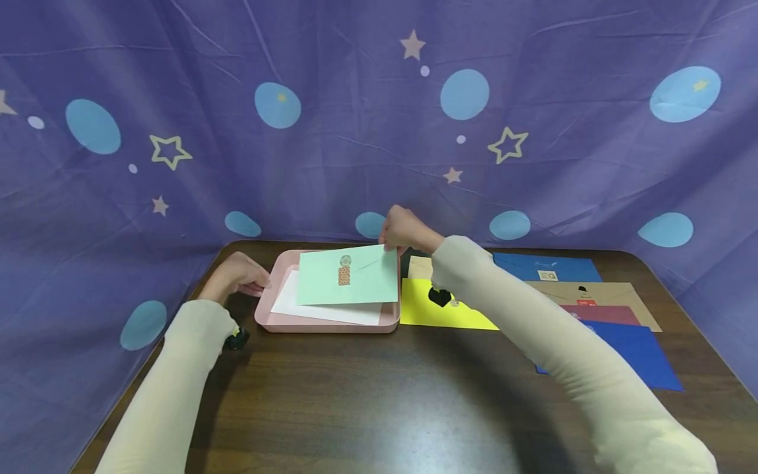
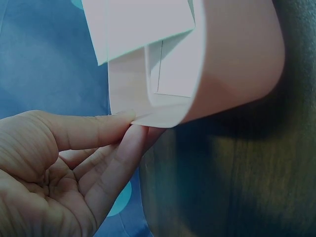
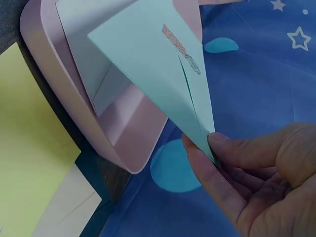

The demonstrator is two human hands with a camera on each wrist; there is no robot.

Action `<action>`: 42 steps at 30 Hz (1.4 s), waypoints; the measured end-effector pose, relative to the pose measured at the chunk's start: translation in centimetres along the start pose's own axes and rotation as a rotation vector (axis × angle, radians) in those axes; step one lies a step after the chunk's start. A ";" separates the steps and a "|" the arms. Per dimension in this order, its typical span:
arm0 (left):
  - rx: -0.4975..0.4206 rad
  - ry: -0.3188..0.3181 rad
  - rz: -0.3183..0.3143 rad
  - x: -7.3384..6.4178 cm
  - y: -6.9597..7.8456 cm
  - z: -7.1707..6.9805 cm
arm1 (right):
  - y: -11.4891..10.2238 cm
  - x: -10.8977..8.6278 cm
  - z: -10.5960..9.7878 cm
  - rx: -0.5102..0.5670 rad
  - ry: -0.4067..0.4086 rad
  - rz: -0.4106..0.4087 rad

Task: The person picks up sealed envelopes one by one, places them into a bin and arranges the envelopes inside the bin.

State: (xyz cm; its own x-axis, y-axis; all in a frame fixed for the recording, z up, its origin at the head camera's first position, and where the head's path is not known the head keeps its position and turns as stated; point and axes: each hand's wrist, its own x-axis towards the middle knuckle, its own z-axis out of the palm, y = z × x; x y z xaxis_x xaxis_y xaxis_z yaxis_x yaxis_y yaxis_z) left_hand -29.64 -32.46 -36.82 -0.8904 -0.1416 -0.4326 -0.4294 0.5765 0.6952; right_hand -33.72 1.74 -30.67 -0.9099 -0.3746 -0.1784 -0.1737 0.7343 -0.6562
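Observation:
A mint green envelope (image 1: pixel 322 280) with a round stamp and a patterned sticker tilts over the pink tray (image 1: pixel 328 327). My right hand (image 1: pixel 407 230) pinches its far right corner between thumb and fingers; the right wrist view shows this corner grip (image 3: pixel 256 173) closely. Under it, a white envelope (image 1: pixel 290 299) lies in the tray. At the tray's left end my left hand (image 1: pixel 239 275) pinches the rim, thumb above and fingers below, as the left wrist view shows. The mint envelope's left part hangs above the white one.
Right of the tray lie a yellow envelope (image 1: pixel 426 306) and a cream one (image 1: pixel 419 266) behind it. Farther right, a blue envelope (image 1: pixel 515 262), a tan one (image 1: pixel 622 299), a dark red one (image 1: pixel 616 315) and a bright blue one (image 1: pixel 645 355) overlap. A patterned purple curtain (image 1: pixel 367 131) hangs behind the table.

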 end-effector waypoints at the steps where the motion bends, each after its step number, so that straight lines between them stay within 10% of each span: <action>1: -0.002 0.002 -0.003 0.0 0.0 0.0 | -0.1 0.0 0.2 -0.011 0.005 -0.004; 42: 0.008 0.025 -0.004 -0.6 0.3 0.1 | 0.0 3.8 5.6 -0.147 0.051 0.115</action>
State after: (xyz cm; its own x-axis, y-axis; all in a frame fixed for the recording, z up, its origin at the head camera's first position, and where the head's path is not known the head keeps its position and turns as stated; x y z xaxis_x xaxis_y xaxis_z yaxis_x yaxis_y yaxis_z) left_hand -29.20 -32.14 -36.43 -0.8923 -0.1640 -0.4206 -0.4318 0.5820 0.6891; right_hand -35.07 -2.87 -35.46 -0.9441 -0.2570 -0.2066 -0.1171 0.8470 -0.5186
